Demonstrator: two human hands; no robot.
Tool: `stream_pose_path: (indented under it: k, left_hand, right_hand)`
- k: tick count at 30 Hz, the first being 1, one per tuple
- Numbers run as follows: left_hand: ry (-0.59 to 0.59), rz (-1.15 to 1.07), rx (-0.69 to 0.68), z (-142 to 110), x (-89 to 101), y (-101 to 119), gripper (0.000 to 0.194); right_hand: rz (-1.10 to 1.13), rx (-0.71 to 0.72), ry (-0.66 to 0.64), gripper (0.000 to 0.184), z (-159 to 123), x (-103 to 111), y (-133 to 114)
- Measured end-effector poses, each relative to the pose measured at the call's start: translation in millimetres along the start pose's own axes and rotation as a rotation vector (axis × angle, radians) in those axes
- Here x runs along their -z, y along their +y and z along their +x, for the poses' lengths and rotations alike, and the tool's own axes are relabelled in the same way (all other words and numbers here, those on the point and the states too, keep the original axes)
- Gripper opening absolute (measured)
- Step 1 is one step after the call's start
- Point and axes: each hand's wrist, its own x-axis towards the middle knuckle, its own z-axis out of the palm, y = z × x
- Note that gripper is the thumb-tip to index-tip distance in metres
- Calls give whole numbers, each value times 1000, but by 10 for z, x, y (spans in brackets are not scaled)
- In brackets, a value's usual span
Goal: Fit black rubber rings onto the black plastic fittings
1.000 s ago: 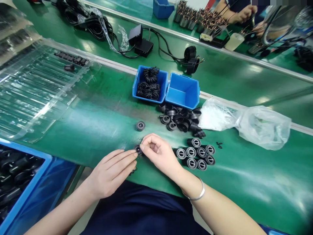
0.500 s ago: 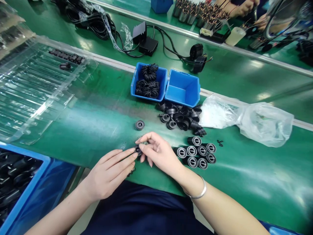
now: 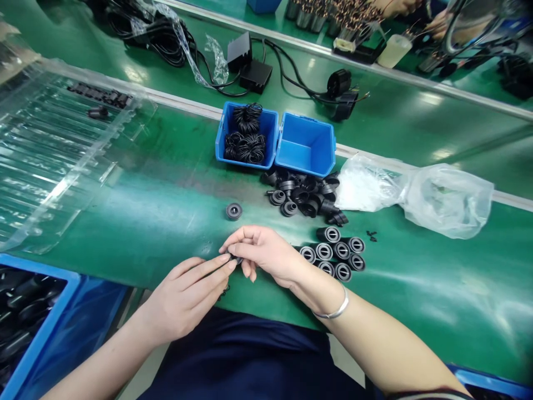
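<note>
Pinching a small black rubber grommet point(image 3: 234, 259), partly hidden by the fingers, the left hand point(image 3: 183, 300) and right hand point(image 3: 262, 250) meet nearly closed, fingertips on it, just above the green table point(image 3: 416, 289). A matching round grommet point(image 3: 234, 211) lies just ahead of them. Rows of black cylindrical rubber parts point(image 3: 333, 250) sit beside the right hand, and a blue plastic bin point(image 3: 219, 141) holds black rubber rings farther on.
</note>
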Motion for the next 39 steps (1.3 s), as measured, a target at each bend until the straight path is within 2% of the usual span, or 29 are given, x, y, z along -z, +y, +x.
stream_pose_path:
  k: [6,13,19,23,26,30,33,39]
  left_hand:
    - [-24,-43,31,17,-31,16,27]
    - [-26,-12,30,-36,-57,40,31]
    - [14,-6,41,-55,-116,129,29]
    - [-85,48,70,-32,-138,186,31]
    - [-66,42,77,-37,-142,182,33]
    - [-25,-25,26,-89,-132,140,38]
    - [8,-14,43,-98,-124,129,35]
    - [-17,-27,25,-41,-137,164,31]
  right_hand:
    - [151,29,57,15,-90,-24,103]
    - [341,161,83,23,-267,-107,255]
    - [320,90,-25,24,-297,-26,240]
    - [291,32,-131,27,-257,43,185]
    - [285,32,-167,24,-223,67,168]
    - [264,39,-165,20,-199,67,165]
    - [243,37,-140,18,-196,56,158]
    - [225,-12,-121,21,-185,46,121]
